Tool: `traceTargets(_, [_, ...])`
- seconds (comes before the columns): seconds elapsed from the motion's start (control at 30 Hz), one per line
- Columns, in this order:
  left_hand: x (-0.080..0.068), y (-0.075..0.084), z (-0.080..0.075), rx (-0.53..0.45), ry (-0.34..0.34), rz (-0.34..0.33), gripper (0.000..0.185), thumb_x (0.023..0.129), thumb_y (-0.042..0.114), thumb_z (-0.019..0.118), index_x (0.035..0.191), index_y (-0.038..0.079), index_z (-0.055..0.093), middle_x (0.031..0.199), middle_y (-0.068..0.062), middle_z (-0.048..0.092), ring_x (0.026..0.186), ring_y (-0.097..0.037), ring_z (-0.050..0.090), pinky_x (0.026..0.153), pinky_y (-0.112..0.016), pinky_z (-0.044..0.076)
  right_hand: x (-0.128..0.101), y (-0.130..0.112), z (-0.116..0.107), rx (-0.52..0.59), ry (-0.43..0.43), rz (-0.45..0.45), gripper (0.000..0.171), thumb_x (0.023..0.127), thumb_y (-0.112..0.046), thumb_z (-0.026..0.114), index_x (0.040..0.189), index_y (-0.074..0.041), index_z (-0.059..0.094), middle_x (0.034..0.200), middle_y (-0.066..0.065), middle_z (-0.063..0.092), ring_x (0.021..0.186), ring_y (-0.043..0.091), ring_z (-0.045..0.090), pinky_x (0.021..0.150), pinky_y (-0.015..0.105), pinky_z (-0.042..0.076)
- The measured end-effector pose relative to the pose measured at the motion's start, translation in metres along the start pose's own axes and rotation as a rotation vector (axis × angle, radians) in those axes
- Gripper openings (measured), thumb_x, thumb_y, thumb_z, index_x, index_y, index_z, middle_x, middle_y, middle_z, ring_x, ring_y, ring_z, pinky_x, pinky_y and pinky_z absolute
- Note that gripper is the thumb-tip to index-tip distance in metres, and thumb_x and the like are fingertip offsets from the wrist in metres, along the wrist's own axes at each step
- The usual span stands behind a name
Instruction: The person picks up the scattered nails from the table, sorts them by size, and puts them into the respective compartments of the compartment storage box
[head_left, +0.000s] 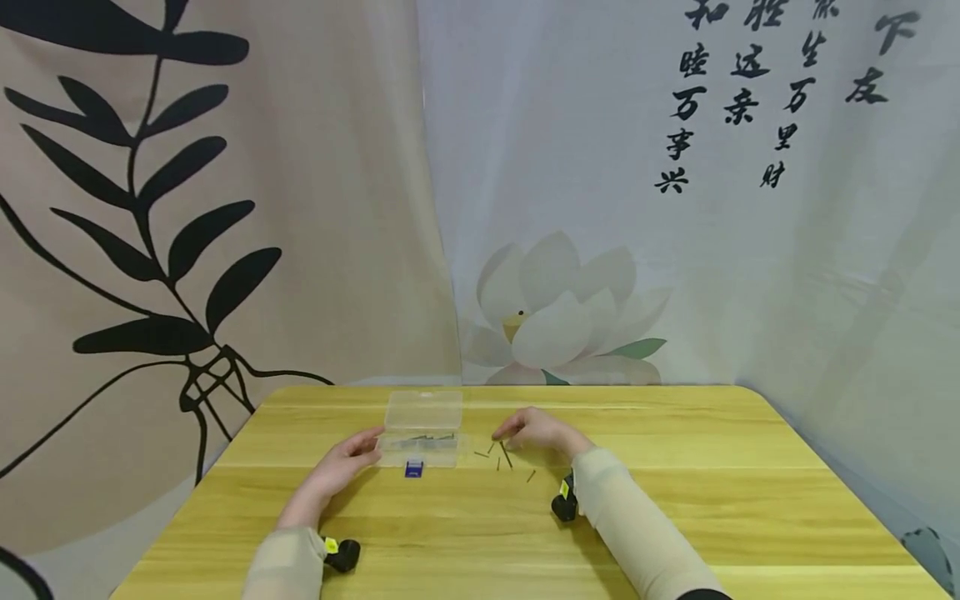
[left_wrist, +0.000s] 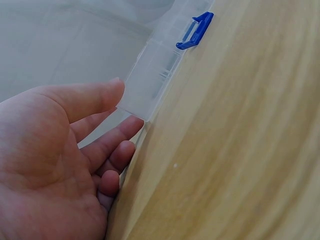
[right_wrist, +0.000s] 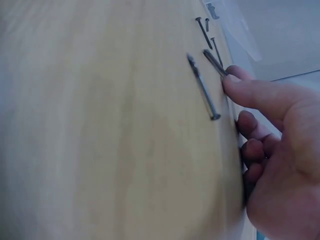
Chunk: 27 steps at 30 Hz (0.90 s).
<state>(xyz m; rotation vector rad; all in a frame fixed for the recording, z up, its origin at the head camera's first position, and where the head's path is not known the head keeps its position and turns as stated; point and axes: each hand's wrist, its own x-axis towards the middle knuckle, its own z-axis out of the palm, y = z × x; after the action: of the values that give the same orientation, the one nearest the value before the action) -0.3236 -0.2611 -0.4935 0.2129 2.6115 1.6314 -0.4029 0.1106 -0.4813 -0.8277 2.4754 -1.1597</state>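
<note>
A clear plastic box [head_left: 417, 457] lies with its lid raised at the back and several nails [head_left: 423, 437] inside. My left hand [head_left: 347, 463] holds the box's left end, thumb at the upper edge and fingertips low by the corner in the left wrist view. To the right of the box, my right hand [head_left: 536, 431] pinches one end of a nail [right_wrist: 214, 61] between thumb and forefinger, the nail slanting down near the table. Its other fingers curl loosely. Close by on the wood lie a longer-looking nail [right_wrist: 202, 87] and several smaller ones [right_wrist: 204, 32].
A blue latch [head_left: 414, 468] sticks out from the box's front. The wooden table [head_left: 465, 550] ends at a hanging printed cloth [head_left: 360, 208] behind. Black cameras [head_left: 341, 555] are worn on both wrists.
</note>
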Motion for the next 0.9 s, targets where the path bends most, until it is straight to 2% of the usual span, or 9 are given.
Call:
traceTargets(0.47, [0.000,0.002,0.001,0.005,-0.004,0.002,0.051,0.099,0.016,0.056,0.147,0.006,0.042,0.144,-0.027,0.040,0.132,-0.043,0.036,0.106,-0.056,0.032,0.000,0.002,0.000,-0.027,0.016,-0.020,0.017,0.087,-0.001,0.068,0.101,-0.006,0.075,0.101,0.000,0.062,0.092,0.013,0.054,0.083,0.034,0.046])
traceTargets(0.9, [0.002,-0.001,0.004,0.020,0.026,0.009,0.050,0.098,0.016,0.058,0.145,0.005,0.044,0.142,-0.028,0.043,0.130,-0.042,0.040,0.104,-0.056,0.034,0.003,0.015,-0.010,-0.059,-0.055,-0.085,0.011,0.090,-0.004,0.066,0.098,-0.005,0.074,0.098,-0.001,0.059,0.090,0.012,0.053,0.080,0.029,0.046])
